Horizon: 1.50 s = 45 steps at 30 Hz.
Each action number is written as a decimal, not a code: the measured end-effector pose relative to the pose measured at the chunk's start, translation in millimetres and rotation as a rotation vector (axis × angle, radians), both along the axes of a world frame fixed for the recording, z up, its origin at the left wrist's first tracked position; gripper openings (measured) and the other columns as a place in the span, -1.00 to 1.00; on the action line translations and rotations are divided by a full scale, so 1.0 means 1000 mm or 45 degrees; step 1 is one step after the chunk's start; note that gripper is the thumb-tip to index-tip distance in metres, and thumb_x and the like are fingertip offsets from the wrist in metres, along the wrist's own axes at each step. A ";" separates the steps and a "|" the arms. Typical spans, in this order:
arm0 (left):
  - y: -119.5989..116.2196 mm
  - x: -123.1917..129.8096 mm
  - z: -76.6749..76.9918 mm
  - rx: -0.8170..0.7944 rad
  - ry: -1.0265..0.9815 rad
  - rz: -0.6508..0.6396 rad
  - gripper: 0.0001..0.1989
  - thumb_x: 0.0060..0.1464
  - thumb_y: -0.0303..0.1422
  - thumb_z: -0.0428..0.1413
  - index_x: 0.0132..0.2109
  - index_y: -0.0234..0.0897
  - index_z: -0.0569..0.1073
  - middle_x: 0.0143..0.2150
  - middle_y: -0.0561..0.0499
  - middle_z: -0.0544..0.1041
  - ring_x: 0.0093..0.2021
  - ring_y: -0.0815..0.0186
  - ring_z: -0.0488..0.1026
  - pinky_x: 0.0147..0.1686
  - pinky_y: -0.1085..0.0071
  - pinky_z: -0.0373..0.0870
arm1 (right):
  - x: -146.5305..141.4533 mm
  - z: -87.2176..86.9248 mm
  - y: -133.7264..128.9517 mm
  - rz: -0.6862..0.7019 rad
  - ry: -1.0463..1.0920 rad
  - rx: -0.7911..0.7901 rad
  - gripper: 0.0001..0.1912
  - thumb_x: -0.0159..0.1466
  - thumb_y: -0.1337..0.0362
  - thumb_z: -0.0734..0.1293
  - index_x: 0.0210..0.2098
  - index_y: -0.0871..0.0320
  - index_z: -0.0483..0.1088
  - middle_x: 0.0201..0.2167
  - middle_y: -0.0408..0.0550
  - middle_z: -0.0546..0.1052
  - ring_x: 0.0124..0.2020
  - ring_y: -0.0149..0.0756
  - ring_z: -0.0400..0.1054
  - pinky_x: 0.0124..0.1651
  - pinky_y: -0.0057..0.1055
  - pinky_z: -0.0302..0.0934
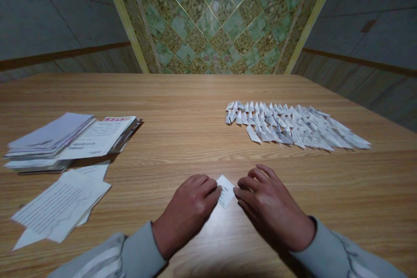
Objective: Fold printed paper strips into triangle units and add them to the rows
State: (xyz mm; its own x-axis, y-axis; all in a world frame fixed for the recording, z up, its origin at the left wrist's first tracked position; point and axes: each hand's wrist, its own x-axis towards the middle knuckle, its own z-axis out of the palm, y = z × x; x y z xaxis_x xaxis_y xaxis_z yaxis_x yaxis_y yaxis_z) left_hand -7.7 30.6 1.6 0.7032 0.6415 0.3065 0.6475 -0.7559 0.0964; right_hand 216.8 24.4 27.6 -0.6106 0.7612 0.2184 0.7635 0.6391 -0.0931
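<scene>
A small folded paper square [227,191] with printed text sits between my hands, one corner pointing away from me. My left hand [192,197] pinches its left corner, the thumb lying on top of the paper. On the other side, my right hand [265,200] has its thumb and fingertips closed at the right corner. The fingers of both hands are curled, and the undersides of the fingers are hidden. Grey sleeves reach up to both wrists.
Rows of small folded paper pieces [283,124] stand at the back right of the wooden table [176,139]. To the left lies a stack of papers and booklets [52,137], with several loose printed sheets [61,202] nearer me. A tiled wall [208,21] rises behind the table.
</scene>
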 end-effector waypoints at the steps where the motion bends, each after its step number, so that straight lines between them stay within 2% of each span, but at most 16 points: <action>1: -0.002 0.000 0.000 0.002 0.024 0.008 -0.85 0.28 -0.41 0.06 -0.06 -0.29 0.48 -0.25 -0.04 0.51 -0.27 0.19 0.37 -0.27 0.26 0.31 | 0.001 0.002 0.001 0.002 -0.007 -0.003 -0.85 0.28 0.26 0.40 -0.44 0.07 0.44 -0.44 -0.16 0.49 -0.27 -0.24 0.22 0.00 -0.19 0.02; 4: -0.004 0.002 0.000 -0.025 0.071 0.025 -0.82 0.26 -0.41 0.10 -0.02 -0.27 0.47 -0.20 -0.05 0.52 -0.22 0.17 0.39 -0.23 0.24 0.33 | 0.002 0.006 0.002 -0.002 -0.016 -0.008 -0.85 0.25 0.28 0.42 -0.45 0.08 0.45 -0.45 -0.16 0.50 -0.28 -0.25 0.22 -0.06 -0.22 0.02; 7: -0.002 0.004 0.001 -0.110 -0.011 0.092 -0.84 0.26 -0.39 0.10 -0.04 -0.22 0.49 -0.20 -0.03 0.52 -0.21 0.18 0.40 -0.24 0.26 0.33 | 0.001 0.006 0.001 -0.015 0.010 -0.045 -0.84 0.27 0.27 0.40 -0.45 0.10 0.47 -0.43 -0.14 0.51 -0.27 -0.25 0.23 -0.11 -0.24 0.04; 11: 0.004 0.004 0.003 -0.270 -0.198 0.292 -0.91 0.23 -0.34 0.14 -0.15 -0.20 0.51 -0.20 -0.02 0.52 -0.17 0.17 0.40 -0.19 0.25 0.30 | -0.002 0.002 -0.001 -0.031 0.055 -0.105 -0.84 0.31 0.29 0.37 -0.42 0.11 0.49 -0.38 -0.10 0.52 -0.24 -0.23 0.26 -0.12 -0.25 0.07; 15: 0.007 0.004 0.004 -0.347 -0.280 0.465 -0.85 0.16 -0.29 0.19 -0.14 -0.21 0.45 -0.17 -0.03 0.48 -0.15 0.13 0.37 -0.16 0.21 0.27 | -0.004 0.000 -0.002 -0.046 0.114 -0.150 -0.81 0.32 0.32 0.34 -0.43 0.14 0.49 -0.36 -0.07 0.51 -0.23 -0.23 0.28 -0.15 -0.27 0.10; 19: 0.006 0.004 0.002 -0.448 -0.350 0.435 -0.90 0.19 -0.32 0.15 -0.22 -0.23 0.40 -0.21 -0.01 0.45 -0.17 0.15 0.36 -0.17 0.22 0.25 | -0.006 -0.003 0.000 -0.091 0.231 -0.195 -0.80 0.34 0.32 0.32 -0.41 0.14 0.51 -0.38 -0.05 0.50 -0.25 -0.22 0.28 -0.17 -0.28 0.12; 22: 0.006 0.005 0.001 -0.490 -0.428 0.372 -0.91 0.19 -0.36 0.14 -0.24 -0.25 0.38 -0.23 -0.01 0.45 -0.19 0.18 0.36 -0.18 0.25 0.26 | -0.008 -0.008 0.001 -0.176 0.382 -0.241 -0.94 0.29 0.30 0.37 -0.27 0.16 0.48 -0.32 -0.05 0.51 -0.22 -0.20 0.29 -0.16 -0.29 0.15; 25: 0.004 0.007 0.001 -0.538 -0.509 0.307 -0.94 0.17 -0.41 0.12 -0.28 -0.25 0.37 -0.31 0.01 0.46 -0.26 0.22 0.37 -0.26 0.31 0.26 | -0.013 -0.015 0.002 -0.221 0.545 -0.288 -0.63 0.16 0.27 0.48 -0.05 0.18 0.41 -0.19 -0.02 0.51 -0.15 -0.17 0.31 -0.09 -0.27 0.16; 26: 0.003 0.008 0.002 -0.562 -0.548 0.288 -0.94 0.16 -0.44 0.12 -0.29 -0.25 0.37 -0.33 0.02 0.46 -0.29 0.24 0.37 -0.29 0.34 0.26 | -0.015 -0.016 0.002 -0.224 0.581 -0.304 -0.59 0.13 0.27 0.50 -0.06 0.18 0.41 -0.20 -0.03 0.51 -0.15 -0.18 0.32 -0.09 -0.27 0.15; 29: 0.001 0.010 0.005 -0.672 -0.729 0.235 -0.91 0.12 -0.47 0.13 -0.35 -0.26 0.37 -0.41 0.07 0.44 -0.38 0.31 0.37 -0.37 0.42 0.25 | -0.020 -0.018 0.002 -0.197 0.650 -0.385 -0.85 0.14 0.29 0.48 -0.38 0.17 0.43 -0.42 -0.15 0.47 -0.30 -0.27 0.32 -0.19 -0.35 0.11; 30: 0.000 0.010 0.006 -0.725 -0.804 0.226 -0.89 0.11 -0.46 0.14 -0.36 -0.26 0.37 -0.44 0.09 0.43 -0.41 0.34 0.37 -0.40 0.45 0.25 | -0.021 -0.017 0.003 -0.181 0.685 -0.423 -0.80 0.17 0.28 0.46 -0.50 0.17 0.38 -0.51 -0.19 0.42 -0.37 -0.31 0.30 -0.25 -0.38 0.09; 32: -0.002 0.010 0.008 -0.851 -0.964 0.223 -0.88 0.09 -0.43 0.18 -0.36 -0.26 0.37 -0.47 0.11 0.42 -0.44 0.37 0.37 -0.42 0.48 0.28 | -0.021 -0.016 0.004 -0.149 0.792 -0.503 -0.66 0.24 0.23 0.39 -0.61 0.18 0.29 -0.59 -0.22 0.33 -0.46 -0.37 0.25 -0.35 -0.43 0.04; 35: -0.002 0.009 0.010 -1.016 -1.150 0.245 -0.89 0.07 -0.39 0.21 -0.26 -0.27 0.43 -0.40 0.07 0.50 -0.38 0.34 0.45 -0.37 0.48 0.36 | -0.017 -0.014 0.006 -0.156 0.964 -0.626 -0.63 0.29 0.16 0.32 -0.60 0.18 0.30 -0.59 -0.21 0.31 -0.47 -0.38 0.22 -0.40 -0.46 0.04; 37: -0.001 0.008 0.010 -1.068 -1.163 0.257 -0.88 0.09 -0.36 0.21 -0.21 -0.29 0.49 -0.35 0.02 0.55 -0.33 0.30 0.49 -0.32 0.44 0.39 | -0.015 -0.015 0.007 -0.185 1.038 -0.706 -0.65 0.29 0.11 0.31 -0.55 0.18 0.35 -0.57 -0.20 0.32 -0.46 -0.37 0.22 -0.39 -0.46 0.05; 40: 0.001 0.007 0.010 -1.092 -1.075 0.248 -0.82 0.16 -0.29 0.16 -0.29 -0.31 0.57 -0.36 -0.04 0.59 -0.33 0.26 0.50 -0.31 0.41 0.38 | -0.013 -0.018 0.008 -0.202 1.100 -0.785 -0.66 0.28 0.07 0.31 -0.49 0.19 0.41 -0.54 -0.18 0.35 -0.45 -0.36 0.22 -0.37 -0.46 0.08; 45: 0.000 0.005 0.009 -1.102 -1.056 0.218 -0.71 0.22 -0.25 0.09 -0.36 -0.33 0.56 -0.42 -0.04 0.57 -0.37 0.28 0.48 -0.32 0.42 0.36 | -0.013 -0.017 0.008 -0.160 1.149 -0.851 -0.64 0.30 0.04 0.30 -0.46 0.20 0.43 -0.53 -0.16 0.39 -0.43 -0.36 0.24 -0.35 -0.45 0.10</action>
